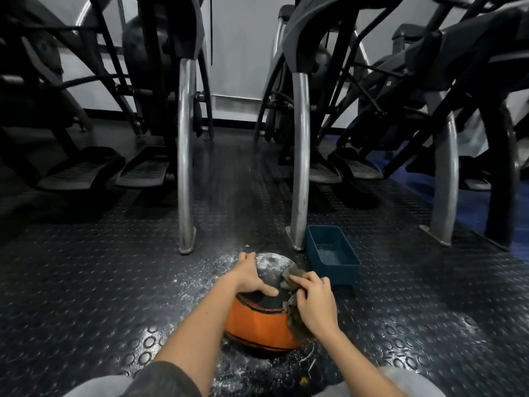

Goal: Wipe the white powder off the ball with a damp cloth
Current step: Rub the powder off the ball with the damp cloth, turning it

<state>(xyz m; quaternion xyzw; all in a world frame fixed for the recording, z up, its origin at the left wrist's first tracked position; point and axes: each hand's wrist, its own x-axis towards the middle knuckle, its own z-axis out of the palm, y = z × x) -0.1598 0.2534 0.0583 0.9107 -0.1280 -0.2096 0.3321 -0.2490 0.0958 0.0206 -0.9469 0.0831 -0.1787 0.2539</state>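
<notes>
Powder (269,263), white and speckled, is coating the far top of an orange-and-black ball (257,322) and dusting the floor (86,282) around it. The ball is sitting on the dark studded floor, near the person and between their forearms. The left hand (250,277) is lying spread over the ball's upper left side, fingers loose, thumb stretching across the top, gripping nothing. The right hand (313,302) is bunching a grey cloth (292,275) in curled fingers and pressing it against the ball's upper right side. A blue tub (340,273) holding a little water is standing just right of and beyond the ball, beside a steel machine leg (300,167).
</notes>
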